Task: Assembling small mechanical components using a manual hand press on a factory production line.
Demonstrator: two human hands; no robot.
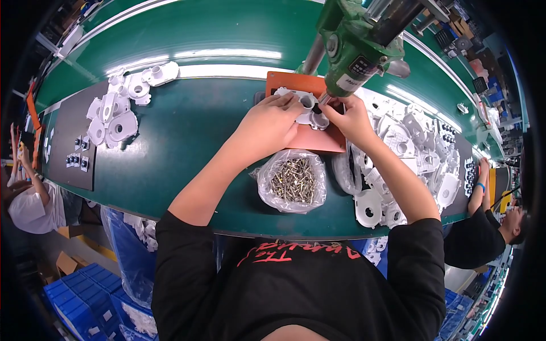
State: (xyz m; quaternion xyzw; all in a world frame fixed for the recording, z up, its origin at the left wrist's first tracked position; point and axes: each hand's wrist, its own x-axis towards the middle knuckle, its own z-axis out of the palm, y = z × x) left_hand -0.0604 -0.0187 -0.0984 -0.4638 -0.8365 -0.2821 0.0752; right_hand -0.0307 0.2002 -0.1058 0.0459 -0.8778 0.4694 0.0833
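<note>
A white plastic housing (307, 102) with round sockets lies on an orange plate (321, 141) beneath the head of a green press (355, 57). My left hand (272, 120) grips the housing's left side, fingers bent over its edge. At its right side, my right hand (354, 118) has thumb and fingers pinched together by the press's metal tip (325, 99). What sits between those fingers is too small to make out. Just in front of the plate stands a clear plastic bag (264, 190) full of small metal pins (294, 181).
A large pile of white housings (401, 142) covers the right side of the green bench (170, 153). More white housings (116, 116) lie at the left, near a dark mat (68, 136) with small black-and-white parts. Other people work at both ends; blue crates (85, 295) stand below left.
</note>
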